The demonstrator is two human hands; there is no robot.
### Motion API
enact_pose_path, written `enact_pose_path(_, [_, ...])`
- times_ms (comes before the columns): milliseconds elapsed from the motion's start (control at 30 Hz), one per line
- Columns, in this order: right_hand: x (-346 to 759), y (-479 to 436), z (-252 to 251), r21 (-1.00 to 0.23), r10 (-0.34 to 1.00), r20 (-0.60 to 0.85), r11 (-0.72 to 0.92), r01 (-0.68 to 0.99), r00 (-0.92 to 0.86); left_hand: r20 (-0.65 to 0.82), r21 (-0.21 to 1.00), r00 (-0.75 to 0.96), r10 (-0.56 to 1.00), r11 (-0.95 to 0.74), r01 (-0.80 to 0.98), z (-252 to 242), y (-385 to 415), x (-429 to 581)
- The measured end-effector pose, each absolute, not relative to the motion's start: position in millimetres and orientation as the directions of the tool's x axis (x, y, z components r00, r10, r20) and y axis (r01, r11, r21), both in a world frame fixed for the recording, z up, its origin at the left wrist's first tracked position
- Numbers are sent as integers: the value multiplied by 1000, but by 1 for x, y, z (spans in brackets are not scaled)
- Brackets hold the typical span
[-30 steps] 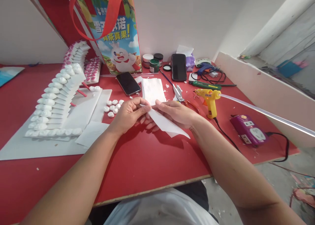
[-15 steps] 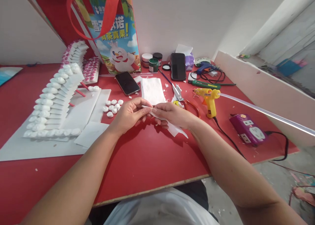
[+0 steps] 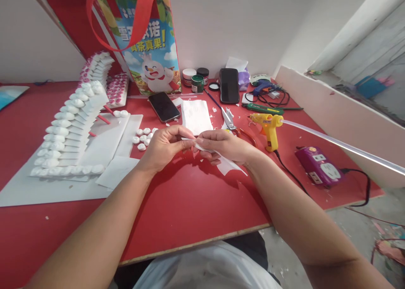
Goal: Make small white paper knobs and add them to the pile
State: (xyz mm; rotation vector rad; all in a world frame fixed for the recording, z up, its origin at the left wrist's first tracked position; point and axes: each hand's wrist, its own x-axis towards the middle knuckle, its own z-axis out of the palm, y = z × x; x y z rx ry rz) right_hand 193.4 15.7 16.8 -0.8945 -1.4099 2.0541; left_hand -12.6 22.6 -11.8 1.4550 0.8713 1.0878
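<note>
Both hands meet over the middle of the red table (image 3: 190, 204). My left hand (image 3: 164, 147) pinches one end of a white paper strip (image 3: 229, 166) between thumb and fingers. My right hand (image 3: 224, 145) grips the same strip from the other side, its fingers curled over it. The strip's free end sticks out below my right wrist, just above the table. A flat stack of white paper (image 3: 196, 115) lies just behind the hands. Small white folded pieces (image 3: 144, 137) lie left of my left hand.
A yellow glue gun (image 3: 268, 126) and scissors (image 3: 232, 122) stand right of my hands. Two phones (image 3: 164, 106) (image 3: 229, 85), paint jars (image 3: 198, 83), a printed bag (image 3: 148, 48), a purple power strip (image 3: 319, 166) and a white paper model (image 3: 69, 137) surround them.
The paper has been folded or rolled narrower between my hands. My right hand's fingers closed over it, and less of the sheet now shows below the wrist.
</note>
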Motion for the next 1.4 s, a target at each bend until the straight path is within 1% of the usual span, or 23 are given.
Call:
enact_pose_path(133, [193,14,22,-896,674,-281,-438,-64,-683,257,965,348,901,-259,-42,-10,21,-15])
enact_pose_path(300, [191,14,20,-846,640,-331,-526,-81,-693,430,884,361,827,-468,18,0,15,-14])
enact_pose_path(367, [189,14,19,-852,659,-332,-517,-86,-675,438,878,360,824,-478,26,3,14,-12])
enact_pose_path(400, [187,14,18,-868,683,-321,-489,-85,-656,408,895,351,843,-445,26,3,14,-12])
enact_pose_path(467, [184,14,17,-937,772,-256,-346,-47,-582,287,953,343,895,-303,-8,1,15,-12])
enact_pose_path(533, [183,12,17,-992,857,-123,-93,84,-500,106,994,381,918,-91,-58,-1,16,-14])
enact_pose_path(567, [182,11,17,-984,880,-44,43,171,-473,19,997,418,908,12,-72,-2,16,-15])
enact_pose_path(633, [183,9,16,-907,886,88,261,331,-456,-119,987,491,863,156,-34,-1,15,-16])
enact_pose_path(667, [183,8,15,-858,878,127,331,393,-462,-169,981,518,839,194,5,0,14,-16])
enact_pose_path(733, [185,7,15,-770,857,175,425,475,-484,-211,976,555,804,206,72,2,13,-16])
enact_pose_path(800, [187,6,15,-703,830,192,489,517,-523,-202,979,572,795,174,105,3,13,-17])
enact_pose_path(867, [188,5,16,-668,798,185,530,522,-574,-170,985,578,798,121,123,4,13,-17])
enact_pose_path(1000, [188,5,20,-678,783,149,525,514,-604,-137,984,596,791,40,173,3,14,-19])
enact_pose_path(1167, [186,6,19,-686,829,110,462,562,-548,-101,974,561,822,-33,224,4,11,-17])
enact_pose_path(1233, [185,8,17,-716,856,94,413,563,-509,-7,946,524,852,-165,280,3,10,-15])
enact_pose_path(1267, [185,9,15,-737,869,88,386,555,-487,73,909,504,861,-265,321,2,10,-13])
enact_pose_path(1333, [184,10,12,-769,886,81,347,537,-457,242,793,481,843,-458,402,2,9,-11])
enact_pose_path(1367, [184,11,12,-773,891,80,339,537,-447,294,746,475,830,-509,429,1,9,-9])
enact_pose_path(1400, [184,11,11,-766,893,85,342,544,-442,302,735,468,830,-516,440,1,8,-8])
